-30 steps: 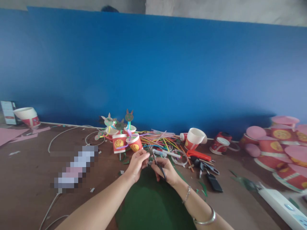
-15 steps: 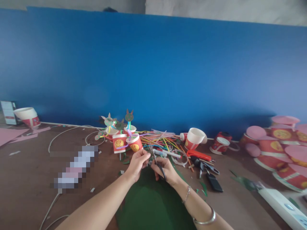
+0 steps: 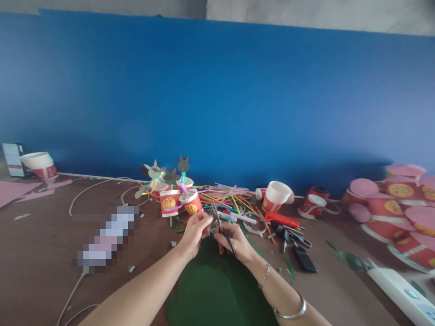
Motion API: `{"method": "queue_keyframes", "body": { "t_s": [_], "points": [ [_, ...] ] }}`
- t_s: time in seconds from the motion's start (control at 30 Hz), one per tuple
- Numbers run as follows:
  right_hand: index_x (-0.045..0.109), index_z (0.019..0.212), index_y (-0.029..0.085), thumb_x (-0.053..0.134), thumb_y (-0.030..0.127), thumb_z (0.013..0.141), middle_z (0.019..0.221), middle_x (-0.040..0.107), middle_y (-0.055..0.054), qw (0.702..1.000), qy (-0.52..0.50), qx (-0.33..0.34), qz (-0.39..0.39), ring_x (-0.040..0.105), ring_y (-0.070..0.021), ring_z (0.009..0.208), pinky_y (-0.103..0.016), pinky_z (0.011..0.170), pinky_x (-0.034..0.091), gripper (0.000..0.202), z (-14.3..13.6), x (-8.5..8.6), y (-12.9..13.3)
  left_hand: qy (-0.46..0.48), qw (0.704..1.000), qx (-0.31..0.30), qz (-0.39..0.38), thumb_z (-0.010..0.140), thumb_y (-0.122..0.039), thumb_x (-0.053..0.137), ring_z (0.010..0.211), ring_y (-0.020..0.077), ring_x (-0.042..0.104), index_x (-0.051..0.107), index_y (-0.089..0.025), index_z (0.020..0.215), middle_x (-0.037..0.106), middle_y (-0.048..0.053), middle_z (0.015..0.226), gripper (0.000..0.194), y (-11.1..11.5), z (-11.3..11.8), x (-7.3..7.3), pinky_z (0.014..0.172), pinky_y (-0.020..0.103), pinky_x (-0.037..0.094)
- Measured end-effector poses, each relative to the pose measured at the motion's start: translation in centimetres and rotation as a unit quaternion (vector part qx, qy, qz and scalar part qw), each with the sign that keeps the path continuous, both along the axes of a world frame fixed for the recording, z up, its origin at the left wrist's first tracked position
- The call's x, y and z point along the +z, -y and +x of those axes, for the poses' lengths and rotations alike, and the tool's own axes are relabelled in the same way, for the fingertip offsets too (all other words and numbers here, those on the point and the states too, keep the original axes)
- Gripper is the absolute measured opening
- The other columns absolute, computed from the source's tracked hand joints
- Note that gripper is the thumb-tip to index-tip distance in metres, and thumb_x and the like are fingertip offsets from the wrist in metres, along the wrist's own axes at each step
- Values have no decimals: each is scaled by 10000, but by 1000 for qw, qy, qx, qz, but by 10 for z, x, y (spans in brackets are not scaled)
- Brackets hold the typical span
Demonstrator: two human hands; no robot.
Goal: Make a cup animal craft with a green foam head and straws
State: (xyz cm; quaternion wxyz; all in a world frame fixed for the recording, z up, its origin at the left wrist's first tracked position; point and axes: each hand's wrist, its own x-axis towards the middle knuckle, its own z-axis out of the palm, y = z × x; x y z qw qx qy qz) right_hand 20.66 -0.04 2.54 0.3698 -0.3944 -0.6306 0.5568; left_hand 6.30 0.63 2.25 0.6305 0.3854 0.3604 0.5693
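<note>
My right hand (image 3: 232, 242) is closed round the handles of a pair of scissors (image 3: 218, 220), whose blades point up and away from me. Close on its left, my left hand (image 3: 196, 233) pinches a small dark green paper piece (image 3: 214, 222) beside the blades; much of that piece is hidden by the fingers. Below both hands lies a large dark green paper sheet (image 3: 217, 290) on the brown table. Just beyond the left hand stand red paper cups (image 3: 169, 203) with animal-head cutouts on coloured stems.
Coloured pipe cleaners (image 3: 224, 197), markers (image 3: 238, 216) and a tape roll (image 3: 255, 224) lie beyond my hands. Keys (image 3: 301, 253) and a white cup (image 3: 277, 195) are to the right, near a power strip (image 3: 401, 290) and stacked red cups (image 3: 384, 213). Pink paper (image 3: 16, 192) lies far left.
Slightly more of the green piece shows between my left fingertips and the scissor blades. Both hands keep nearly the same place.
</note>
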Motion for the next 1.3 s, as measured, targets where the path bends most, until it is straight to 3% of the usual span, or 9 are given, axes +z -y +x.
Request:
{"method": "queue_keyframes", "body": {
  "t_s": [1.3],
  "points": [
    [528, 645, 162, 650, 387, 691, 403, 476, 70, 1000, 10, -2, -9, 446, -73, 316, -177, 322, 352, 260, 1, -1, -1, -14, 1000, 5, -1, 657, -364, 696, 402, 38, 315, 468, -165, 588, 403, -73, 444, 310, -1, -1, 0, 392, 165, 167]
  ]
}}
